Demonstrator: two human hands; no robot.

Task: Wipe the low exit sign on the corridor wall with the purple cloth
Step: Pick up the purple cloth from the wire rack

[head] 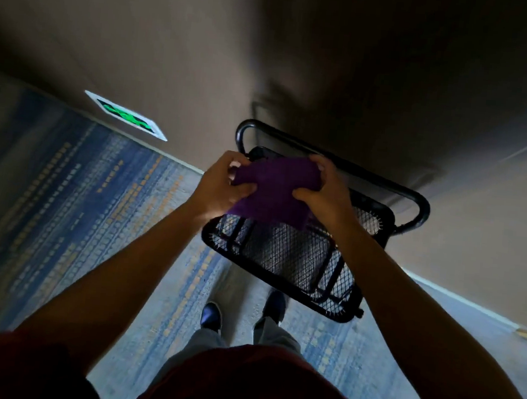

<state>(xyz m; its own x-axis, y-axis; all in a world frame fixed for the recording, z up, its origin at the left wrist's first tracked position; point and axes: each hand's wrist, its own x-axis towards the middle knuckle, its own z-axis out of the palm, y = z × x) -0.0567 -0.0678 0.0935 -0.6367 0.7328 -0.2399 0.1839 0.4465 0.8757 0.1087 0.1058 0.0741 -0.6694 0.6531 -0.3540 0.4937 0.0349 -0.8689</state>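
Blue-patterned carpet floor; black mesh cart stands on it near wall; person's shoes planted beside cart.

wall: beige | carpet: blue patterned | cart: black mesh | light: dim

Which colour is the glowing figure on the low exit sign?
Bright green on the white-framed exit sign, seen in the head view.

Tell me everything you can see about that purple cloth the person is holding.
The purple cloth is a soft, deep violet fabric, bunched and partly folded, its lower edge hanging loose. Both hands grip it in mid-air: the left hand pinches its left side, the right hand clutches its upper right. It is held above a black mesh cart, apart from the exit sign.
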